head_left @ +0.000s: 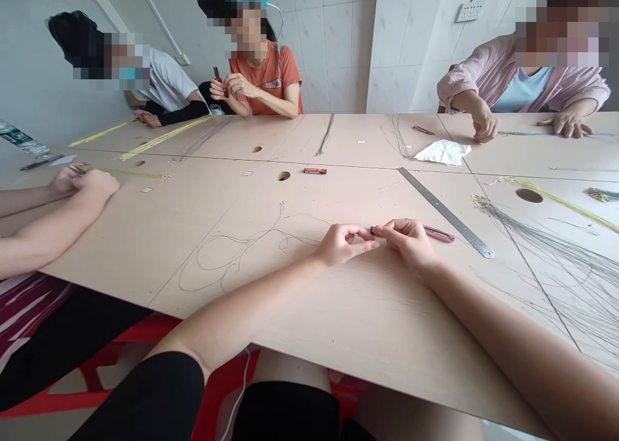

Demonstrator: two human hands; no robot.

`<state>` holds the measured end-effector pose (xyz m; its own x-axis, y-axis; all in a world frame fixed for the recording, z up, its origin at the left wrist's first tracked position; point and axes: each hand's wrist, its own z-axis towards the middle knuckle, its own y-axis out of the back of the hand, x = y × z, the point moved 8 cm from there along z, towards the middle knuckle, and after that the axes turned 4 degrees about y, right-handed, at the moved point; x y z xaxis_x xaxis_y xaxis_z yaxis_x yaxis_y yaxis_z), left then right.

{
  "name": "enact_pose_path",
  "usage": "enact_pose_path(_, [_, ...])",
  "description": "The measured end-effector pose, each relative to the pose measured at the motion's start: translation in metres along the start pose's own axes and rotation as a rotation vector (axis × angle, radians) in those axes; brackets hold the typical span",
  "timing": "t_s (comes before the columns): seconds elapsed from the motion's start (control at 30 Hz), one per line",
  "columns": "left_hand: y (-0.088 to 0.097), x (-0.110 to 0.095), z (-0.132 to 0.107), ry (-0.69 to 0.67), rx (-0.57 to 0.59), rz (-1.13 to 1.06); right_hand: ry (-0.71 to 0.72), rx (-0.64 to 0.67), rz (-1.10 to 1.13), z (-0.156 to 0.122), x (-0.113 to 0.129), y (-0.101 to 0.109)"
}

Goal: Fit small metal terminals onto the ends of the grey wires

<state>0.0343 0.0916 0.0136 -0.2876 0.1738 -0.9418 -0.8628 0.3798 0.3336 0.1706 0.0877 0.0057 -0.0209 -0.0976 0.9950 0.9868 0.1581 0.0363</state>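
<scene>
My left hand [341, 243] rests on the wooden table [300, 338] with thumb and forefinger pinched together on something too small to make out, perhaps the end of a thin wire. My right hand [409, 240] lies right beside it, fingers closed on a small pink-handled tool [438, 235] that lies along the table. The fingertips of both hands almost meet. A thin looping wire [242, 247] trails across the table to the left of my left hand.
A steel ruler [445, 210] lies right of my hands. Bundles of thin wires [556, 254] fan out at the right. A red-black small object [314, 170], crumpled paper [442, 151] and table holes [529, 195] lie beyond. Several other people sit around the table.
</scene>
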Motion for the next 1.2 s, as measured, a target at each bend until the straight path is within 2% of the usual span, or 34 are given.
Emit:
enact_pose_path(0.13, [-0.004, 0.001, 0.001, 0.026, 0.058, -0.159, 0.01, -0.002, -0.024, -0.001, 0.001, -0.001])
enact_pose_path(0.3, [0.005, -0.007, -0.004, -0.065, -0.002, -0.062, 0.022, 0.026, -0.084, -0.003, 0.008, -0.005])
enact_pose_path(0.37, [0.01, -0.012, -0.006, -0.131, -0.062, 0.029, 0.038, 0.052, -0.095, -0.003, 0.011, -0.008])
enact_pose_path(0.47, [0.012, -0.023, -0.01, -0.299, -0.117, 0.144, 0.067, 0.088, -0.108, -0.003, 0.014, -0.012])
enact_pose_path(0.57, [0.002, -0.027, -0.012, -0.409, -0.038, 0.147, 0.075, 0.098, -0.138, -0.003, 0.014, -0.012])
enact_pose_path(0.63, [-0.005, -0.024, -0.011, -0.393, 0.026, 0.123, 0.079, 0.09, -0.158, -0.003, 0.013, -0.011])
enact_pose_path(0.7, [-0.007, -0.021, -0.01, -0.346, 0.036, 0.103, 0.084, 0.077, -0.171, -0.003, 0.013, -0.01])
enact_pose_path(0.87, [-0.001, -0.021, -0.007, -0.292, -0.049, 0.084, 0.087, 0.041, -0.214, -0.002, 0.015, -0.01])
enact_pose_path(1.0, [0.0, -0.017, -0.003, -0.232, -0.074, 0.088, 0.103, 0.038, -0.211, -0.002, 0.018, -0.011])
enact_pose_path(1.2, [0.001, -0.013, -0.002, -0.23, -0.11, 0.067, 0.103, 0.028, -0.219, -0.001, 0.019, -0.009])
